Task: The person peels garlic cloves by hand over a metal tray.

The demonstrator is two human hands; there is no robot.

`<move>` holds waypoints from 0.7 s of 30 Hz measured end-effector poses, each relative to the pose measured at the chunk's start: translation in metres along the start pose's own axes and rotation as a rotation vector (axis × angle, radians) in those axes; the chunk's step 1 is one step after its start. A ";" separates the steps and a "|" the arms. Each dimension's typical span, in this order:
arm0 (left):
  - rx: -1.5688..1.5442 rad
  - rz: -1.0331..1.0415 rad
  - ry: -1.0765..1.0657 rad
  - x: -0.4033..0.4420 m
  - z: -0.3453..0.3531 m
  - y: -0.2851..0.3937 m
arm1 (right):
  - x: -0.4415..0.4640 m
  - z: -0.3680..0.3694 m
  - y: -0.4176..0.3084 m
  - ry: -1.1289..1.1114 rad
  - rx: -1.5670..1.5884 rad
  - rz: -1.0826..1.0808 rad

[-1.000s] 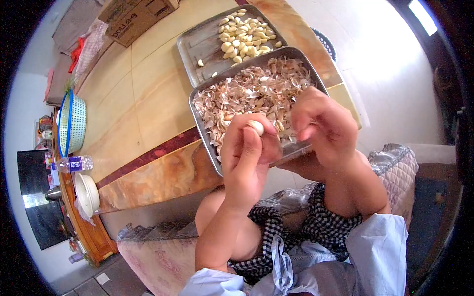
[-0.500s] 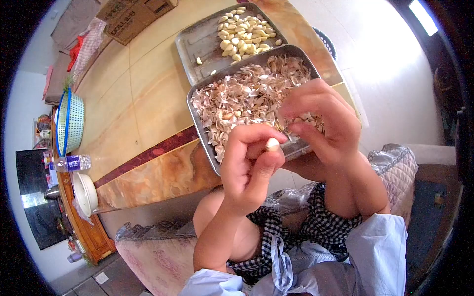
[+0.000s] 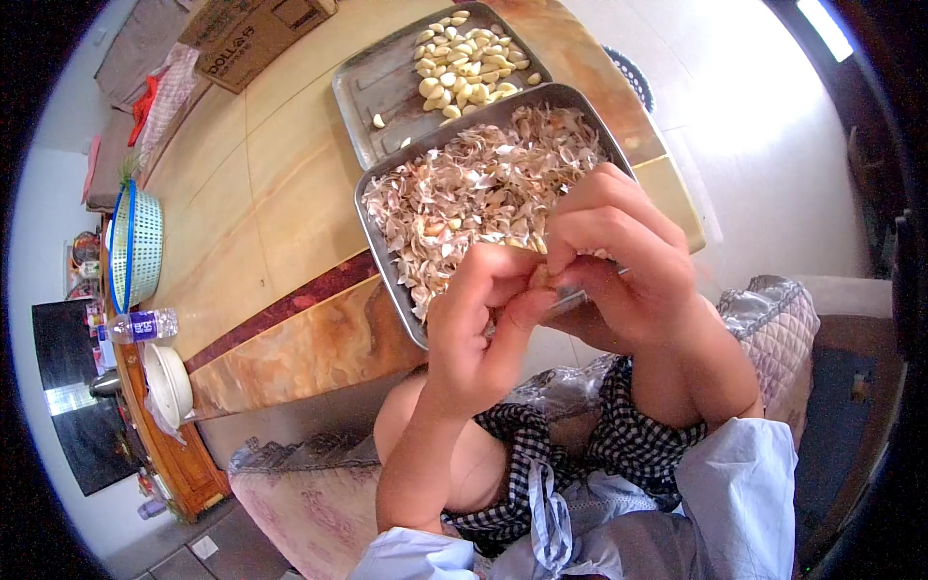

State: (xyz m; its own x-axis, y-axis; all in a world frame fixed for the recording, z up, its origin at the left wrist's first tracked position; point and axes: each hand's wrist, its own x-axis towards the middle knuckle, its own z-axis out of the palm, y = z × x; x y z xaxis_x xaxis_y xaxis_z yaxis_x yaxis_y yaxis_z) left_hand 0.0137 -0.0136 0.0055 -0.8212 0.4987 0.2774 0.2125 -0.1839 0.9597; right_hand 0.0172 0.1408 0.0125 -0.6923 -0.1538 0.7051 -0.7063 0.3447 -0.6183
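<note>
My left hand [image 3: 488, 324] pinches a garlic clove [image 3: 539, 277] between thumb and index finger, over the near edge of a metal tray [image 3: 385, 275]. My right hand [image 3: 623, 256] is closed at the same clove, its fingertips touching it from the right and hiding part of it. Below and beyond both hands, the tray is heaped with dry garlic skins [image 3: 474, 184]. Behind it, a second metal tray [image 3: 362, 92] bears many peeled cloves [image 3: 469, 63], with one lying apart at its left.
A cardboard box [image 3: 251, 39] stands at the table's far left. Along the left edge are a blue-rimmed basket [image 3: 137, 246], a plastic bottle [image 3: 143, 326] and a white bowl [image 3: 168, 384]. Beyond the table's right edge sits another basket [image 3: 630, 77].
My right hand has come over to my left hand, and their fingertips now meet at the clove. The clove, plainly visible before, is now partly covered.
</note>
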 end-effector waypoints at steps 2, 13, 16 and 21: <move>0.039 0.004 0.018 0.002 0.001 -0.003 | -0.002 0.002 0.001 -0.007 -0.012 0.017; -0.427 -0.127 0.100 0.002 -0.002 -0.002 | -0.005 -0.001 0.000 -0.017 0.097 0.071; -0.490 -0.055 0.074 0.003 -0.004 -0.004 | -0.010 0.003 0.006 0.151 0.222 0.284; -0.321 -0.035 0.107 0.004 -0.003 -0.001 | -0.008 0.006 0.017 0.097 0.065 0.500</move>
State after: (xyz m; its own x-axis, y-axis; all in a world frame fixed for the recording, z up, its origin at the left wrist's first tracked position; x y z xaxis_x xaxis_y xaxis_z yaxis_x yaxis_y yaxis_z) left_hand 0.0088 -0.0137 0.0054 -0.8796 0.4206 0.2223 0.0197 -0.4346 0.9004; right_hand 0.0099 0.1427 -0.0059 -0.9330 0.1032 0.3447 -0.3021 0.2957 -0.9062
